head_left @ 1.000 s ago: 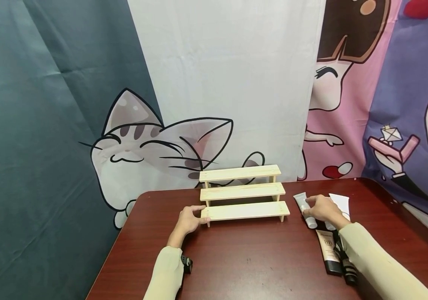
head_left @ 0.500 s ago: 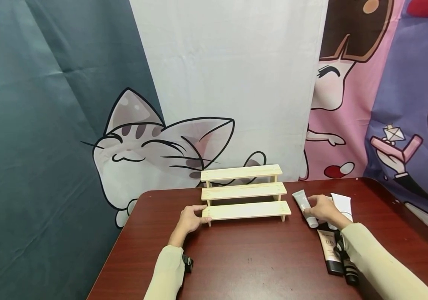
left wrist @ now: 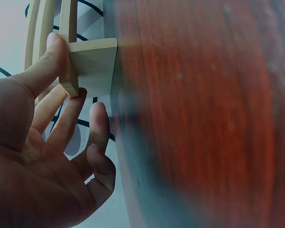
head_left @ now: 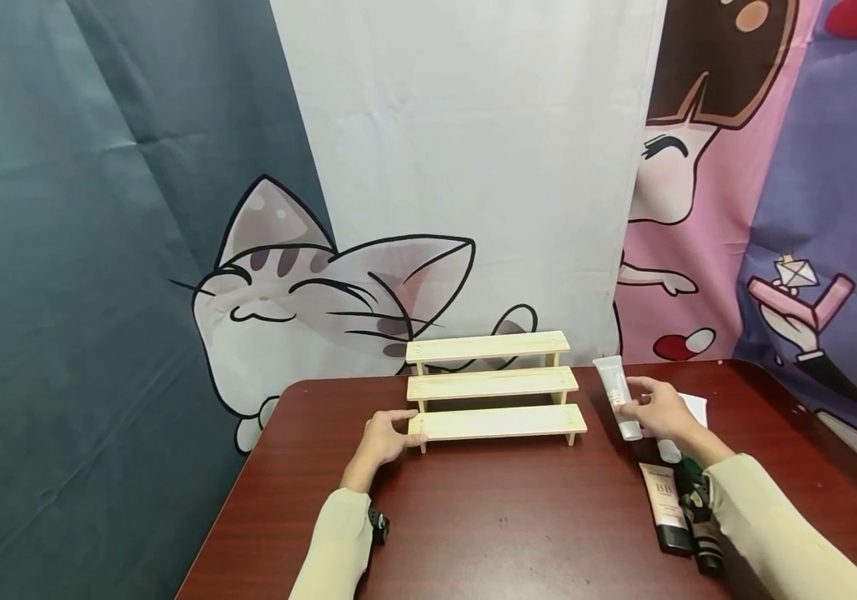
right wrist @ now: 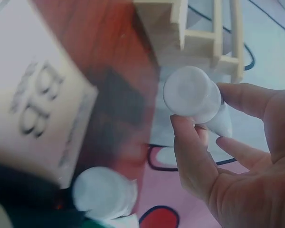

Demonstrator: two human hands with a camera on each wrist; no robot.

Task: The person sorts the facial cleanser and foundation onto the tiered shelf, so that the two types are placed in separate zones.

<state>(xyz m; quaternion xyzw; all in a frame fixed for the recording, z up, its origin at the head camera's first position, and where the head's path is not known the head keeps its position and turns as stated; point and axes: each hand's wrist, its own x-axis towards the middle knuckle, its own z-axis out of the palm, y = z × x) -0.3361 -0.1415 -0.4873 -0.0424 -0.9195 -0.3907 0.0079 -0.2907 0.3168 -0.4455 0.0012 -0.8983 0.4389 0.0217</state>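
Observation:
A three-tier wooden display shelf [head_left: 499, 423] stands at the back of the table. My left hand [head_left: 382, 439] pinches the left end of its lowest board, and in the left wrist view the thumb [left wrist: 54, 50] lies on the board with fingertips at its end. My right hand [head_left: 664, 414] holds a light grey-white squeeze tube [head_left: 614, 390] between thumb and fingers, right of the shelf. The tube is tilted, with its white cap [right wrist: 187, 92] toward me and its flat end up and away.
Below my right hand lie a beige BB cream tube [head_left: 663, 500] with a black cap and a dark tube [head_left: 708, 546], partly behind the sleeve. A white tube [head_left: 695, 407] lies behind that hand. A printed cloth backdrop [head_left: 473, 167] hangs behind the reddish-brown table [head_left: 488, 533].
My right hand has lifted the grey-white tube off the table and raised its flat end. The left hand stays at the shelf's end. The head view has shifted slightly.

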